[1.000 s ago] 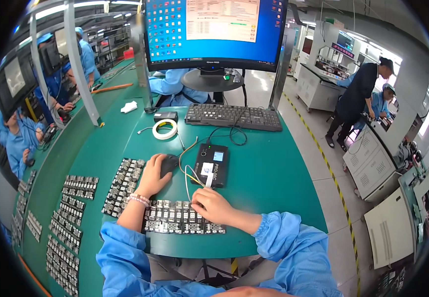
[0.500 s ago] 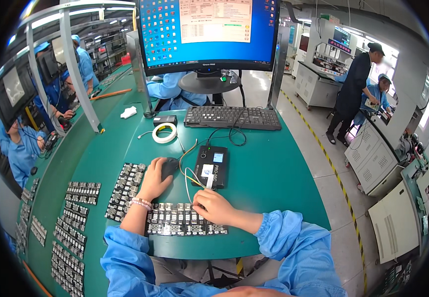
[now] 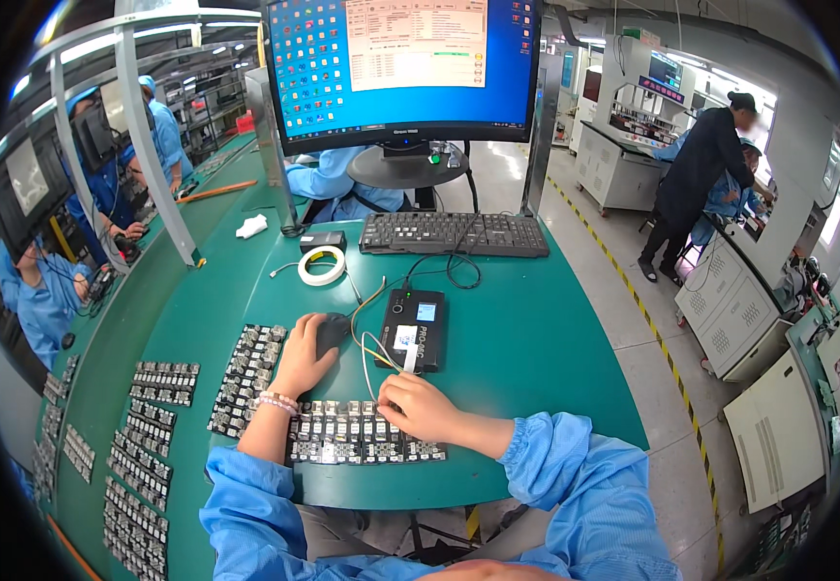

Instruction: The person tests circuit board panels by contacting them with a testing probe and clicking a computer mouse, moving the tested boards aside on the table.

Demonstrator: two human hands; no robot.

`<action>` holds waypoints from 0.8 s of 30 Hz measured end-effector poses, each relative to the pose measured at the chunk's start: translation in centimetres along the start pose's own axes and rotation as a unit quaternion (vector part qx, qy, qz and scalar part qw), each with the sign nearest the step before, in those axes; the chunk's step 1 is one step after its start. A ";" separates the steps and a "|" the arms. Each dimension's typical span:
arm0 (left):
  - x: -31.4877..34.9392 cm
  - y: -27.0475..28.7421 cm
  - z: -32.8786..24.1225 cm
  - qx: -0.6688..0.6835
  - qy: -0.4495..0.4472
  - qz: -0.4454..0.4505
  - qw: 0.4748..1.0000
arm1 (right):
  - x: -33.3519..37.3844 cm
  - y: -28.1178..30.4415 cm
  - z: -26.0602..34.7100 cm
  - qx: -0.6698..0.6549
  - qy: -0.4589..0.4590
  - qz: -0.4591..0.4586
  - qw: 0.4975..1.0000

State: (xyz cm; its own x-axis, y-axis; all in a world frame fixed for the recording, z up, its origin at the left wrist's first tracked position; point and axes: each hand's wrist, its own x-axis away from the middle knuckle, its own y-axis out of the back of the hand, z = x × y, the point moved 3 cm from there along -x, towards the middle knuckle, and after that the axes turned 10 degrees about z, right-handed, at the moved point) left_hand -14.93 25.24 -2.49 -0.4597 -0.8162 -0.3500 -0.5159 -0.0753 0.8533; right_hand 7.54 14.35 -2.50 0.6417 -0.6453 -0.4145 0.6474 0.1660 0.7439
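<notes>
My left hand point(image 3: 304, 360) rests curled over a black computer mouse point(image 3: 333, 332) on the green tabletop. Close above a row of small circuit boards point(image 3: 328, 428), my right hand point(image 3: 420, 407) pinches the end of a thin cable point(image 3: 369, 373). The fingers hide the cable's tip, and I cannot tell whether it touches a board. Thin wires run from there toward a black tester box point(image 3: 413, 324) with a small lit screen. Another block of circuit boards point(image 3: 247, 378) lies left of my left wrist.
A monitor point(image 3: 400, 107) stands at the back, behind a black keyboard point(image 3: 454, 235). A white tape roll point(image 3: 305, 273) lies left of the tester box. More circuit boards point(image 3: 136, 518) lie along the left. Metal posts point(image 3: 153, 145) rise there; co-workers sit beyond. Two people work at the right.
Both of my hands keep their places on the mouse and the cable. At the far right, the standing person in dark clothes has leaned toward the seated one. The view has shifted slightly.
</notes>
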 end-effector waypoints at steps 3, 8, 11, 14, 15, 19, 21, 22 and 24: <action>0.0 -0.1 0.2 0.000 -0.002 -0.001 1.000 | 0.0 0.0 0.0 0.000 -0.003 0.003 1.000; 0.0 0.1 0.0 0.000 -0.004 -0.003 1.000 | -0.1 0.1 0.1 -0.006 -0.006 0.004 1.000; -0.1 0.2 -0.4 0.011 0.008 0.011 1.000 | 0.0 0.1 0.0 -0.003 -0.005 0.001 1.000; 0.0 0.2 -0.3 0.011 0.011 0.013 1.000 | -0.1 0.1 0.1 -0.005 -0.002 0.001 1.000; 0.0 0.2 -0.2 0.011 0.012 0.012 1.000 | -0.1 0.2 0.1 -0.005 -0.003 0.003 1.000; 0.0 0.3 -0.3 0.007 0.013 0.013 1.000 | -0.1 0.1 0.1 -0.002 -0.004 0.004 1.000; 0.0 0.3 -0.5 0.010 0.014 0.013 1.000 | -0.1 0.2 0.2 -0.002 -0.004 0.002 1.000; 0.0 0.3 -0.5 0.009 0.013 0.013 1.000 | -0.1 0.2 0.2 -0.001 -0.004 -0.001 1.000; 0.0 0.3 -0.5 0.009 0.010 0.014 1.000 | 0.0 0.1 0.1 0.000 -0.001 -0.004 1.000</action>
State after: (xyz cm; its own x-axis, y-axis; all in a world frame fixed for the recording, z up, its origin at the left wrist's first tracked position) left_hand -14.74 24.93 -2.08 -0.4585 -0.8296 -0.3185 -0.5163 -0.0431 0.8553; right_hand 7.54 14.32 -2.35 0.6356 -0.6485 -0.4189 0.6527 0.1617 0.7402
